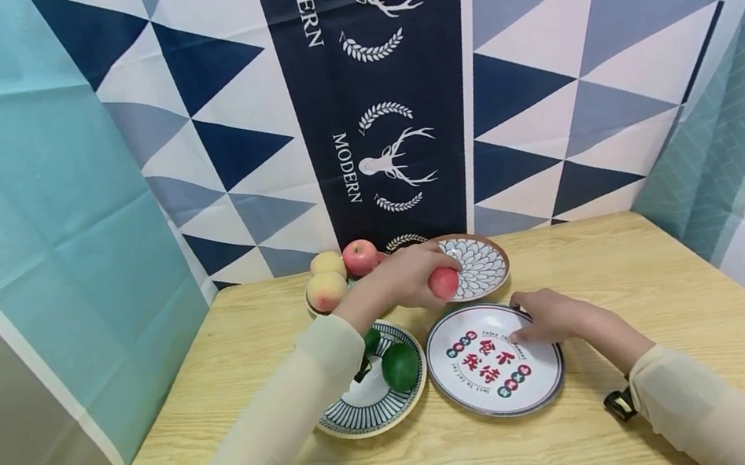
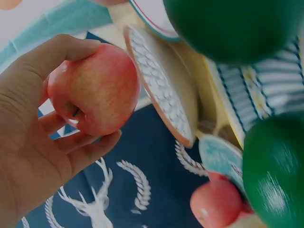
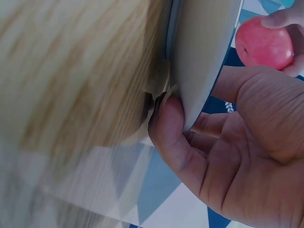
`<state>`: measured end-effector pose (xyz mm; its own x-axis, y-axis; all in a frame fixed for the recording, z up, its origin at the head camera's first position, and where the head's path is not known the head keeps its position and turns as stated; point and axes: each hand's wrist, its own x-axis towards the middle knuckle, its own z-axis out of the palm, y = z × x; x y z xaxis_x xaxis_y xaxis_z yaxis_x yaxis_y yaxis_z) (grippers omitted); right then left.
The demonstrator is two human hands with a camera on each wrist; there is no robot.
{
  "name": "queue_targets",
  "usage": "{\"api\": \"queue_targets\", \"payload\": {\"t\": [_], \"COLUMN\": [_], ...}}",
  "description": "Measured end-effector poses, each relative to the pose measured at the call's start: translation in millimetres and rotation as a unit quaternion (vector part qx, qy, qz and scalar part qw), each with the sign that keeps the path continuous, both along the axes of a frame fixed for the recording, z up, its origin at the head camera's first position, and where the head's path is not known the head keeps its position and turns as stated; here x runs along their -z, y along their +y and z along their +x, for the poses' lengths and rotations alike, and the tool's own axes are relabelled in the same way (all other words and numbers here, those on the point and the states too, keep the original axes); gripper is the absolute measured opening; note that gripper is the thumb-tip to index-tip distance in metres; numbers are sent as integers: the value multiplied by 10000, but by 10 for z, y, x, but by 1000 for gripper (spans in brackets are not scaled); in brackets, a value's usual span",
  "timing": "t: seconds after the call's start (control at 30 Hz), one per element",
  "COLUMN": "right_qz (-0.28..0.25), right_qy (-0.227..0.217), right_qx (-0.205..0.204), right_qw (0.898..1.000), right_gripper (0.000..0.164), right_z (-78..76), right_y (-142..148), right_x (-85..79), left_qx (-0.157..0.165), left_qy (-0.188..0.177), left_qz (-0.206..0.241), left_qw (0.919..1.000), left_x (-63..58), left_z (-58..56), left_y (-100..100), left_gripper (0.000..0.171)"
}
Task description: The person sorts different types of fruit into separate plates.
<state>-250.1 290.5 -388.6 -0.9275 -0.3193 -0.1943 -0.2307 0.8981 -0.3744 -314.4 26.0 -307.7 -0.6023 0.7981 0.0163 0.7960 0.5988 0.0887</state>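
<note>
My left hand (image 1: 414,274) grips a red apple (image 2: 97,90), thumb on one side and fingers on the other. It holds the apple over the near left edge of a brown-rimmed plate with a petal pattern (image 1: 485,268). My right hand (image 1: 552,316) pinches the right rim of a white plate with red lettering (image 1: 446,349), thumb on top and fingers under the edge. In the right wrist view, the underside of that white plate (image 3: 202,52) shows between thumb and fingers.
Left of the lettered plate, a striped-rim plate (image 1: 363,422) bears dark green fruits (image 1: 400,367), partly hidden by my left arm. Behind it are peaches (image 1: 327,291) and another red apple (image 1: 361,256) in a dish mostly hidden. A patterned cloth (image 1: 388,87) hangs behind the wooden table (image 1: 607,271).
</note>
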Motion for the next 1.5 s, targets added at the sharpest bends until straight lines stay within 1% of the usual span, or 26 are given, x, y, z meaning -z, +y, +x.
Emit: {"api": "queue_targets", "payload": {"t": [0.1, 0.2, 0.37, 0.43, 0.57, 0.67, 0.93, 1.07, 1.2, 1.3, 1.43, 1.5], "right_qz": [-62, -181, -135, -92, -113, -140, -180, -145, -145, -158, -173, -198], "right_qy": [76, 53, 284, 380, 387, 378, 378, 413, 411, 394, 387, 358], "right_qx": [-80, -92, -223, -251, -255, -256, -283, -299, -287, -267, -247, -233], "right_qw": [9999, 9998, 9993, 9989, 9989, 9989, 9987, 9986, 9986, 9987, 9988, 9989], "right_gripper": [59, 56, 54, 54, 54, 54, 50, 52, 53, 53, 52, 52], "right_z": [3, 9, 10, 9, 8, 14, 33, 33, 33, 34, 40, 40], "right_y": [4, 6, 19, 28, 37, 36, 15, 11, 9, 7, 8, 11], "right_x": [3, 10, 32, 38, 36, 25, 2, 5, 13, 16, 13, 17], "left_qx": [198, 403, 728, 771, 794, 853, 695, 712, 662, 551, 414, 434], "left_qy": [-80, -218, -217, -265, -452, -524, -526, -631, -805, -924, -964, -940], "left_qz": [-119, -233, -430, -467, -521, -675, -1273, -1422, -1504, -1547, -1672, -1743], "left_qw": [9997, 9987, 9962, 9956, 9945, 9927, 9880, 9853, 9831, 9821, 9803, 9792], "left_x": [2, 22, 61, 81, 134, 167, 226, 252, 275, 282, 260, 249], "left_z": [82, 149, 251, 281, 323, 349, 381, 378, 374, 383, 406, 414], "left_y": [93, 168, 256, 283, 323, 346, 390, 411, 435, 454, 486, 499], "left_gripper": [63, 62, 59, 58, 58, 57, 58, 57, 56, 57, 61, 63]}}
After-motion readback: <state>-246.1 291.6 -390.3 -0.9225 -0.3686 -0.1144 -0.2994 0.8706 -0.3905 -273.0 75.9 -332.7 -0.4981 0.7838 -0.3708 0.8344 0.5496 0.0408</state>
